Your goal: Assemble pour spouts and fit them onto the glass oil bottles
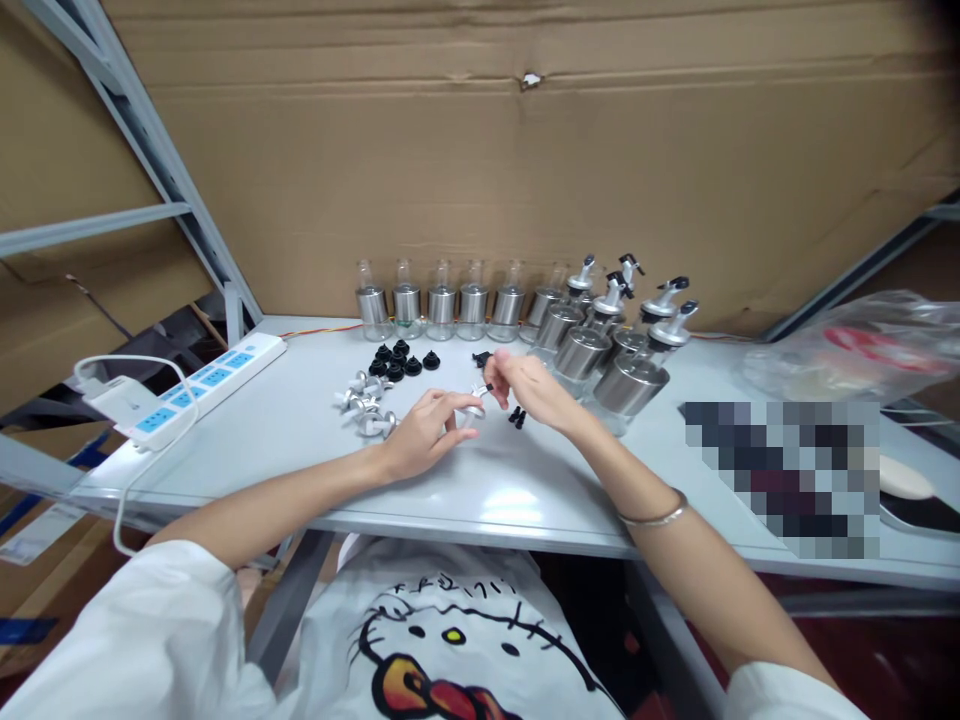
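My left hand (pixel 429 434) holds a silver pourer spout (pixel 473 409) between thumb and fingers, just above the table. At the spout's tip is a small black cap (pixel 489 387), pinched by the closed fingers of my right hand (pixel 531 388); the fingers partly cover it. Left of my left hand lies a pile of silver pourer spouts (pixel 366 408). Behind it stands a group of black stoppers (pixel 397 361). Small black caps (pixel 517 417) lie beneath my right hand, and more black pieces (pixel 481 358) lie behind it.
Open glass bottles with steel sleeves (pixel 472 300) line the back. Bottles fitted with pourers (pixel 630 383) stand close to my right forearm. A power strip (pixel 214 385) with a plugged-in charger lies left. Far right are a plastic bag (pixel 847 350) and a blurred-out patch (pixel 787 480).
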Tool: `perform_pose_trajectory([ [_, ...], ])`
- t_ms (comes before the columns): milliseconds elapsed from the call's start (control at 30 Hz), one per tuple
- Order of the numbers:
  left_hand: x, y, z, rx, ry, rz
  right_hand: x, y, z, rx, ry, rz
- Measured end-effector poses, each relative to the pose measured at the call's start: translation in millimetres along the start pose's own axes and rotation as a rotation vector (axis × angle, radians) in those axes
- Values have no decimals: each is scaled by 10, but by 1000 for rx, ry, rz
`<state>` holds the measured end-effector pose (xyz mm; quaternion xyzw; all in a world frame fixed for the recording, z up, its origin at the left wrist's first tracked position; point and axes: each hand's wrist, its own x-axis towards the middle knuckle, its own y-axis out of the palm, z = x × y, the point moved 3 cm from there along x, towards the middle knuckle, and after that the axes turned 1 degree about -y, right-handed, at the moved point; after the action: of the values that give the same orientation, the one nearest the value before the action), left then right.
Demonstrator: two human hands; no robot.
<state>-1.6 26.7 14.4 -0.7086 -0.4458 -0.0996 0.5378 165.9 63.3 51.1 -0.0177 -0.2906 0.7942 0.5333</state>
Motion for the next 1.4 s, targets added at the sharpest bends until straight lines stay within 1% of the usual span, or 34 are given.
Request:
perform_pose_trajectory([
  [100, -4, -6, 16, -6, 8, -38, 27, -3, -27, 308, 79, 67],
  [167, -7, -10, 18, 15, 22, -35, 25, 43, -24, 392, 119, 118],
  [267, -11, -14, -2, 62, 70, -3, 4, 144, -4, 390, 129, 172],
  [333, -12, -18, -24, 93, 112, 10, -9, 197, 6, 375, 122, 181],
  [533, 5, -20, -83, 146, 183, -3, -25, 232, 20, 357, 105, 117],
  [700, 8, -25, -123, 183, 265, -70, -25, 258, 9, 371, 89, 86],
  [800, 5, -25, -126, 200, 275, -72, -13, 281, -14, 359, 74, 64],
  [867, 3, -23, -122, 200, 275, -62, -7, 287, -24, 323, 62, 60],
  [933, 3, -23, -106, 190, 256, -51, -6, 267, -16, 235, 24, 43],
  [967, 4, -24, -93, 183, 234, -46, -8, 242, -3, 148, -12, 21],
  [1033, 8, -35, -59, 172, 171, -56, -20, 172, 41, -115, -114, -45],
  [1100, 11, -57, -28, 174, 110, -98, -39, 104, 86, -378, -209, -98],
  [1167, 12, -78, -9, 178, 72, -136, -55, 63, 108, -515, -266, -102],
  [1300, 10, -82, -2, 152, 30, -131, -67, 71, 88, -530, -332, -39],
  [1400, 3, -73, -7, 127, -4, -121, -55, 106, 35, -493, -335, -6],
])
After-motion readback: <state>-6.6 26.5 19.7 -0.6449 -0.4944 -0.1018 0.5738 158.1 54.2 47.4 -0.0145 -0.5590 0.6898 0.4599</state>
